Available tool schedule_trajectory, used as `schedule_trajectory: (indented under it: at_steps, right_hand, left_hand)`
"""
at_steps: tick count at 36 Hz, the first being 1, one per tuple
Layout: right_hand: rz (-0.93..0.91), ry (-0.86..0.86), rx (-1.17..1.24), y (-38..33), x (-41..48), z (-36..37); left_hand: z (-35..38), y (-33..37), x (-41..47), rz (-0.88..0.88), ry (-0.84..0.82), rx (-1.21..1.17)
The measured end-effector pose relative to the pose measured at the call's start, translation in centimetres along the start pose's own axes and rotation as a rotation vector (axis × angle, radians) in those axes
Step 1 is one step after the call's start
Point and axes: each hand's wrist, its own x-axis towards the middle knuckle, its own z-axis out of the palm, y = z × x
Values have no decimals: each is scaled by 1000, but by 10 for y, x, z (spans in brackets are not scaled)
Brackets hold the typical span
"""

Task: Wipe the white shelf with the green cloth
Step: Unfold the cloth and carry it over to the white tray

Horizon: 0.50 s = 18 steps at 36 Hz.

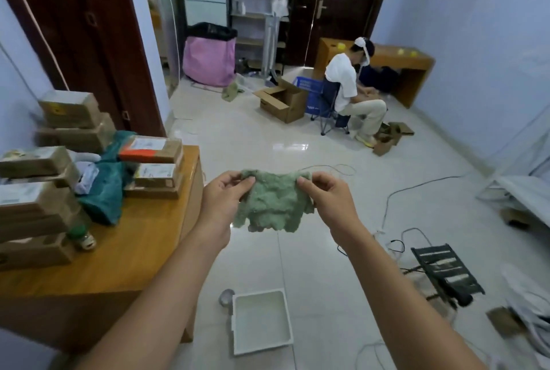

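Green cloth point(272, 201): hangs spread in mid-air at centre, above the tiled floor, stretched by its two top corners; well apart from the shelf.

Left hand point(221, 197): pinches the cloth's upper left corner between thumb and forefinger; remaining fingers curled behind the fabric.

Right hand point(329, 198): pinches the upper right corner between thumb and fingertips; fingers bent, pressed close together.

White shelf point(260, 322): lies flat on the floor, near, between the two forearms; tray-shaped, raised rim, open side up. Small grey round item just beside its far left corner; cannot tell whether touching.

Wooden table point(119, 265): stands at left; bears stacked cardboard boxes point(71, 110), a crumpled teal cloth point(107, 191) and a small jar point(83, 235) with a green lid.

Seated person point(348, 87): far right, bent forward on a folding chair, beside an open carton point(282, 101) and a blue crate point(312, 93).

Black folding stool point(446, 271): near right, among cables point(416, 188) on the floor.
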Motion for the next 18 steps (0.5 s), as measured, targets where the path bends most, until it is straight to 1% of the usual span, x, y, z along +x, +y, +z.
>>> schedule_trajectory:
  at_steps: [8,13,18]
  right_hand:
    - [228,43,45,89,68,37]
    - [370,-29,36,156,110,44]
    - [489,-114,-25,247,149,46]
  left_hand:
    - [-22,-63,90,-190,0,27]
    - [-27,-123,135,-287,30,60]
    - [-35,-214,173,-408,129,84]
